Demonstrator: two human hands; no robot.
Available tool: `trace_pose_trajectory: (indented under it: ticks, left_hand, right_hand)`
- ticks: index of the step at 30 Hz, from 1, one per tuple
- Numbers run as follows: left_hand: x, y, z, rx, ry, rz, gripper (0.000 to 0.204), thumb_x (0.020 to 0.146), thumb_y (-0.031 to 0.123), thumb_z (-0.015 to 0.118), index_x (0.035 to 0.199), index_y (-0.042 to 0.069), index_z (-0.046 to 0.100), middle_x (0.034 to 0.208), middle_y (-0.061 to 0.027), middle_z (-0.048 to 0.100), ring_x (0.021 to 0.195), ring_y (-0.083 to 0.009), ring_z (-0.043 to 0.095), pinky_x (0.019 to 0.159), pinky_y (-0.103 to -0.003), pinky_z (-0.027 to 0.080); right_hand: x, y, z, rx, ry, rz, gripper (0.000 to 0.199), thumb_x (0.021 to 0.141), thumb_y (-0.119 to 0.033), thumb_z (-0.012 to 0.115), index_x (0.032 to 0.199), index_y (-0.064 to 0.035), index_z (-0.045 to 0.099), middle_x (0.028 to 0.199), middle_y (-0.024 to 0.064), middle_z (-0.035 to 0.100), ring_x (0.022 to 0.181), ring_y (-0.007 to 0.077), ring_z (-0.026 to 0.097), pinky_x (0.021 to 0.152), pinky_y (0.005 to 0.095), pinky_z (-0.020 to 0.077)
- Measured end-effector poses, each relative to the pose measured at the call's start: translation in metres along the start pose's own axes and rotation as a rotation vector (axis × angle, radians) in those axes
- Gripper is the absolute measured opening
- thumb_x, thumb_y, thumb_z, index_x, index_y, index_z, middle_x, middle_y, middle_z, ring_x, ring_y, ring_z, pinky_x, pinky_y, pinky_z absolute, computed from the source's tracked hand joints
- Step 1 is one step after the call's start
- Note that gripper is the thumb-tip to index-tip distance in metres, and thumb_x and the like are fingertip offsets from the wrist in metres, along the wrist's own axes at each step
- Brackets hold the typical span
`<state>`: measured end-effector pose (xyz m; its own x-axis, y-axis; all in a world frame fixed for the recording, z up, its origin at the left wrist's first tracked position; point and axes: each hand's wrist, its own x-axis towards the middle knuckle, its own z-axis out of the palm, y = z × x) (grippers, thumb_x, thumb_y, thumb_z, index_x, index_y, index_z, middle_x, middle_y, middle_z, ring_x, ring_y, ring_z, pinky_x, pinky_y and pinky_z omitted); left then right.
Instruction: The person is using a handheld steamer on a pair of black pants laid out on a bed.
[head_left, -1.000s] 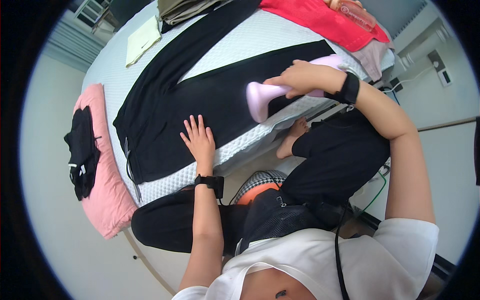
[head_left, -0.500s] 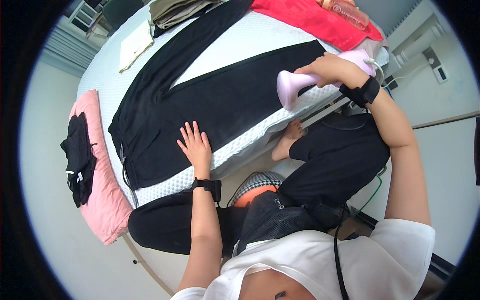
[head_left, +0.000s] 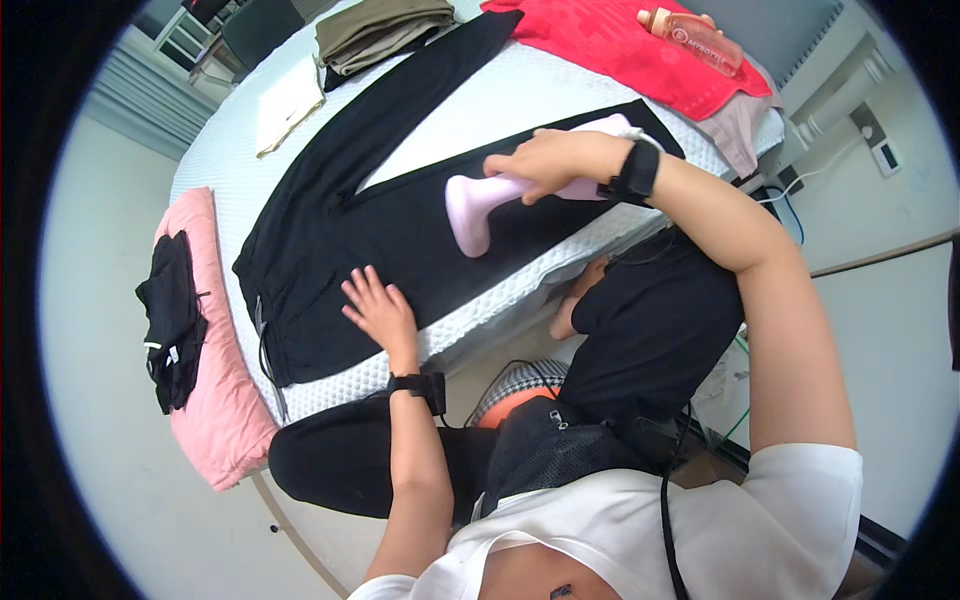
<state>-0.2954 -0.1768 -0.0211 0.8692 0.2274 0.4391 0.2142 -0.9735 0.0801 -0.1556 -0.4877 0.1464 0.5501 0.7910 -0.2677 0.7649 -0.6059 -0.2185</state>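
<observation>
Bed edge along black trousers, left hand flat atop, right hand gripping lilac appliance

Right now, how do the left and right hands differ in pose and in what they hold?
The left hand lies flat, fingers spread; the right hand is curled.
The left hand rests on black trousers, holding nothing; the right hand grips a pink handheld device.
Both wrists wear black straps.

Pants, mid-frame, were solid blk; handheld appliance, pale lilac. Bed was white w/ dimpled pattern. Upper R: cloth was bright red, bottle peachy-orange. Far L: pillow was pink. Lower ctr: rounded item showed orange + blk/wht houndstooth.
</observation>
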Motion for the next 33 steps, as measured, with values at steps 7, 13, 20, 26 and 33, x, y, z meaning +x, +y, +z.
trace_pose_trajectory:
  ticks: [7,13,20,26,33]
  left_hand:
    - [0.021,-0.091,0.012,0.188,-0.204,-0.501,0.048,0.093,0.041,0.033,0.139,0.025,0.031,0.147,-0.01,0.021,0.136,-0.0364,0.012,0.097,-0.069,0.012]
    - [0.013,-0.116,0.013,0.123,-0.255,-0.536,0.049,0.094,0.043,0.03,0.14,0.026,0.028,0.147,-0.0071,0.02,0.136,-0.0339,0.013,0.097,-0.069,0.011]
    - [0.025,-0.097,0.009,0.264,-0.157,-0.465,0.047,0.092,0.036,0.038,0.137,0.023,0.033,0.144,-0.0085,0.027,0.135,-0.035,0.016,0.095,-0.069,0.017]
    - [0.049,-0.041,0.024,0.029,-0.375,-0.269,0.054,0.091,0.046,0.038,0.14,0.027,0.026,0.149,-0.0058,0.014,0.137,-0.0317,0.009,0.095,-0.071,0.012]
    - [0.052,-0.049,0.02,-0.033,-0.474,-0.276,0.055,0.092,0.049,0.033,0.142,0.028,0.021,0.15,-0.0049,0.008,0.138,-0.0317,0.005,0.096,-0.071,0.007]
  right_hand:
    - [0.021,0.013,-0.014,-0.076,0.072,0.015,0.048,0.073,-0.022,0.068,0.115,-0.0149,0.044,0.09,0.0145,0.064,0.084,0.0352,0.061,0.075,0.0425,0.0467]
    - [0.0,0.042,-0.02,-0.018,0.006,0.086,0.053,0.067,-0.017,0.072,0.114,-0.0162,0.049,0.094,0.0139,0.063,0.086,0.035,0.061,0.076,0.0412,0.0466]
    - [-0.001,0.048,-0.028,-0.018,-0.035,0.131,0.054,0.068,-0.022,0.072,0.116,-0.0192,0.048,0.092,0.0161,0.063,0.087,0.036,0.06,0.077,0.0427,0.0455]
    - [0.036,0.052,-0.031,0.019,0.063,0.116,0.055,0.069,-0.023,0.072,0.118,-0.0169,0.047,0.095,0.0171,0.063,0.09,0.0353,0.06,0.078,0.0424,0.0454]
    - [0.017,0.081,-0.035,-0.025,0.062,0.2,0.056,0.066,-0.018,0.074,0.117,-0.0154,0.05,0.097,0.0169,0.063,0.092,0.0351,0.06,0.079,0.0414,0.0455]
